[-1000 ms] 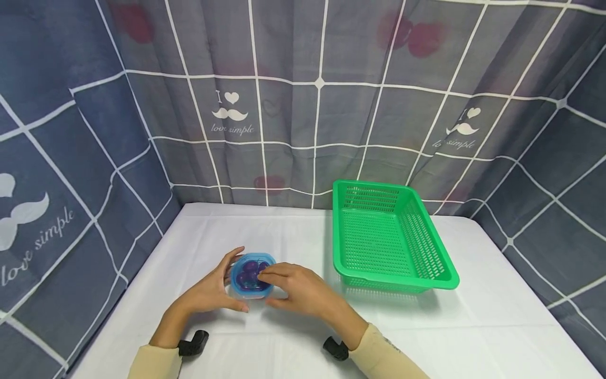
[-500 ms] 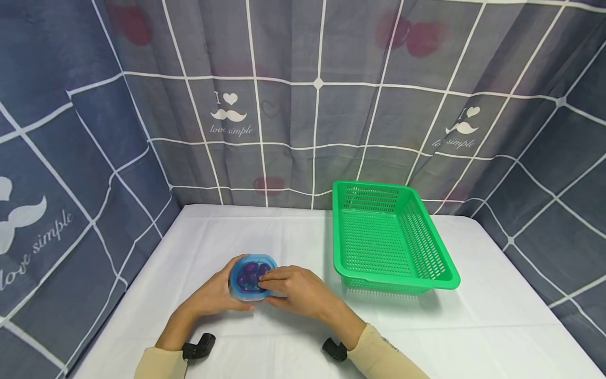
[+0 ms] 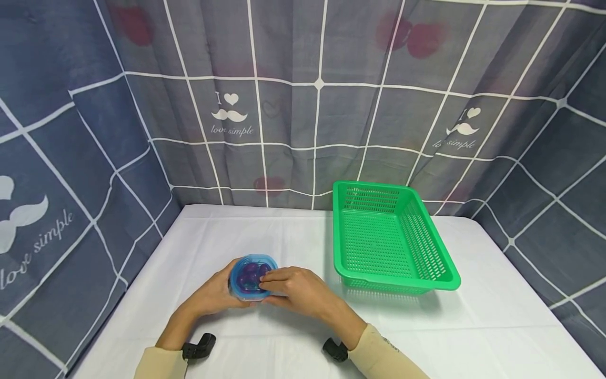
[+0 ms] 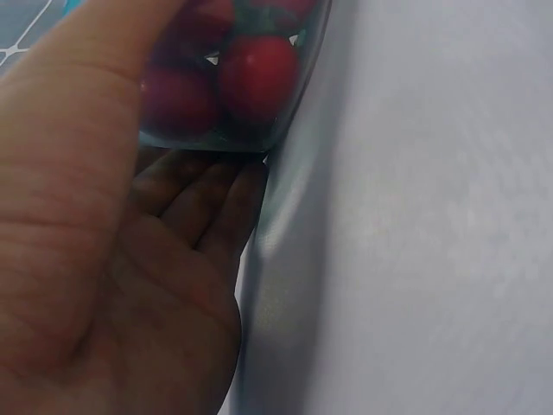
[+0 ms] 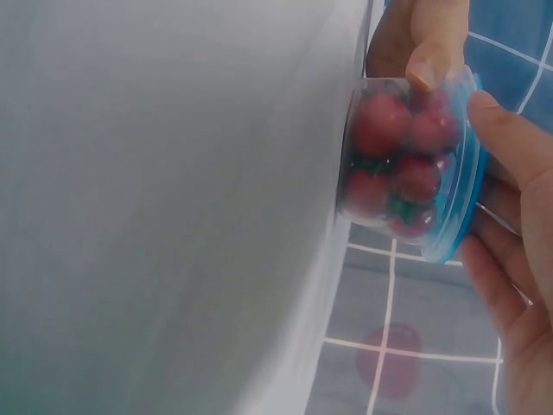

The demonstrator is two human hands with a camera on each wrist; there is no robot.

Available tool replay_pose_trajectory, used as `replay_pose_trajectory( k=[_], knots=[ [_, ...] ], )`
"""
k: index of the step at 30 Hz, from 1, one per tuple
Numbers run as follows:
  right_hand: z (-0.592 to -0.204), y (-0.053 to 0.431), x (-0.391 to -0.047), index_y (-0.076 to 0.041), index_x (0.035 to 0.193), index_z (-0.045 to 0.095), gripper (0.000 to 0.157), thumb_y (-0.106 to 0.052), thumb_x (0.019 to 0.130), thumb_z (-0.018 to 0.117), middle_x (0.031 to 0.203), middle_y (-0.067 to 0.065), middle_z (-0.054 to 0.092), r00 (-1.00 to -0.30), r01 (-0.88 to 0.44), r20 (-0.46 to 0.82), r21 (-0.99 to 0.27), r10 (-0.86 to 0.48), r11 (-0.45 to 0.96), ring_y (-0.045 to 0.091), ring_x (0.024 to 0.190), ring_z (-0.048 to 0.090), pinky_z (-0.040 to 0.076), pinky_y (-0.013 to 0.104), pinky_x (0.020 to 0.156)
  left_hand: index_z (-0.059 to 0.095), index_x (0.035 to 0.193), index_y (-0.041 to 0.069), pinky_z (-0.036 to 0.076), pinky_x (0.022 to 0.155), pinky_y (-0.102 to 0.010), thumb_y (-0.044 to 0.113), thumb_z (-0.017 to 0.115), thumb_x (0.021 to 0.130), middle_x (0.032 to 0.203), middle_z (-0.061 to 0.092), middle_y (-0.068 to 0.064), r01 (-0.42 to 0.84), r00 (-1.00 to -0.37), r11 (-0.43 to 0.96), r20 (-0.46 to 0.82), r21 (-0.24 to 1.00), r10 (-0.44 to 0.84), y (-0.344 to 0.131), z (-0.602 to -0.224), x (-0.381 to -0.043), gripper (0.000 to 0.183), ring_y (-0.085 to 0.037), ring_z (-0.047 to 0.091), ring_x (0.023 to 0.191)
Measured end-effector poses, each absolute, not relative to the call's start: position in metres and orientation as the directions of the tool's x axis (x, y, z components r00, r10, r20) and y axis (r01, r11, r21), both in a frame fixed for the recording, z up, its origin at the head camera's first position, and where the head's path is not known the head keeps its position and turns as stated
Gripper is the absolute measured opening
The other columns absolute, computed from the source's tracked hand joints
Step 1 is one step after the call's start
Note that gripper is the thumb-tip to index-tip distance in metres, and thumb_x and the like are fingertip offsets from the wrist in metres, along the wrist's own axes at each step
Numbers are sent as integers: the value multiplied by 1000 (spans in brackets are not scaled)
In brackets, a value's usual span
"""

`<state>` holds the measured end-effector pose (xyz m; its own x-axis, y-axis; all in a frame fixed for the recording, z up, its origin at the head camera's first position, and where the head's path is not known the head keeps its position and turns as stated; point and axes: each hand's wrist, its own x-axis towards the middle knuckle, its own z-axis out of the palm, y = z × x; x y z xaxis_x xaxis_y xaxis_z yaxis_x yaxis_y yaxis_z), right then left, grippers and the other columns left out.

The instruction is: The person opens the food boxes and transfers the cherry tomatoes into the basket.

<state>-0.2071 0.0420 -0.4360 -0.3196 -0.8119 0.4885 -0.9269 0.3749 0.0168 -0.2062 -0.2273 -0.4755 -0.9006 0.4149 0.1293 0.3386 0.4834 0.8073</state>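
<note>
A small clear plastic tub [image 5: 352,156] with a blue lid [image 3: 252,258] stands on the white table. Several small red tomatoes [image 5: 381,125], with green bits among them, show through its wall in the right wrist view; under the lid they look purple from above. My left hand [image 3: 214,292] grips the tub from the left, thumb at the near side and fingers mostly hidden behind it. Over the lid's right side, my right hand [image 3: 300,292] holds the lid, with its fingertips on the top and its thumb at the near edge.
A green perforated basket [image 3: 337,237] stands to the right, near the back of the table [image 3: 293,347]. Grey checked curtains [image 3: 289,116] enclose the table at the back and sides. Each wrist carries a black camera mount [image 3: 199,346].
My left hand has closed in around the tub from a looser pose, and its thumb now lies along the near side. The right hand has stayed almost still on the lid.
</note>
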Motion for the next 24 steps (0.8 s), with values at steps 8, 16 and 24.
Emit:
replay_pose_trajectory(
  k=[8,16,24],
  knots=[
    [-436,42,-207,-18,120,78,31,-36,95,76,121,-8,75,-317,-923,479,42,-819,382,5,120,67,51,22,102,37,154,17,41,110,-65,40,96,69,145,58,-11,342,-901,494,130,799,414,-227,-475,-207,106,-40,53,135],
    [-437,43,-208,-18,119,78,30,-35,94,76,120,-8,76,-312,-927,483,35,-818,374,5,119,67,51,21,101,36,154,17,41,110,-65,40,96,69,145,58,-11,338,-901,499,121,798,417,-228,-475,-207,106,-40,53,135],
    [-436,43,-209,-18,118,79,29,-34,94,77,119,-8,76,-299,-929,498,44,-814,367,4,117,68,52,20,99,37,153,17,41,110,-65,42,96,69,144,59,-10,338,-903,517,116,786,414,-228,-476,-208,106,-39,54,134]
  ],
)
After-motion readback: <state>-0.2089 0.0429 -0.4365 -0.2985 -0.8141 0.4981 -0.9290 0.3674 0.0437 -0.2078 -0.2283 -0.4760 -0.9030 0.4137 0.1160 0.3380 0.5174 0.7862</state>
